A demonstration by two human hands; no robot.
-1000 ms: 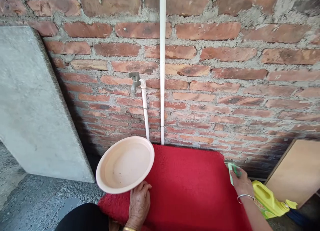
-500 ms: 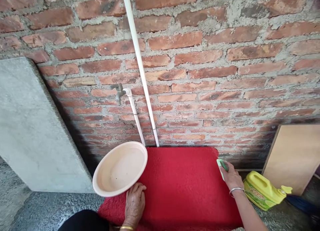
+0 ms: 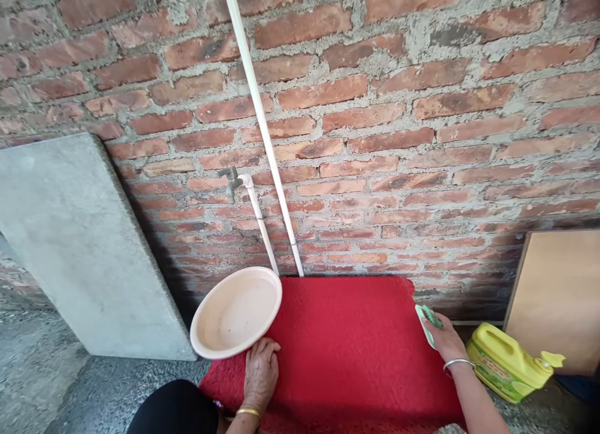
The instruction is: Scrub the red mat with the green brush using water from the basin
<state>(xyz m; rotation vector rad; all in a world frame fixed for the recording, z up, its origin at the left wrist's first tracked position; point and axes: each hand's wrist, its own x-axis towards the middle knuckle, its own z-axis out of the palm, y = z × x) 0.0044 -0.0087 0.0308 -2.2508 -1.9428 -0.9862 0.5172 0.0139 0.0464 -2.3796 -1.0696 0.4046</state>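
Observation:
A red, fuzzy-looking cloth (image 3: 356, 340) covers a raised surface against the wall. My right hand (image 3: 445, 340) holds a small scrub brush (image 3: 429, 328), pale green with darker green on it, at the cloth's right edge. My left hand (image 3: 261, 371) rests on the cloth with bent fingers, and nothing shows in it. Just beyond those fingers a pale pink basin (image 3: 239, 315) sits tilted on the cloth's left end. Whether the fingers touch its rim, I cannot tell.
A yellow jug (image 3: 510, 362) stands on the floor at the right, before a tan board (image 3: 557, 296). A grey slab (image 3: 98, 252) leans on the brick wall (image 3: 375, 115) at the left. A tap (image 3: 231, 182) and a white pipe (image 3: 267, 134) rise behind the basin.
The view has shifted, so most nearby things appear a little farther right. My right hand and brush show slightly right of the cloth's edge. My left hand stays beside the basin.

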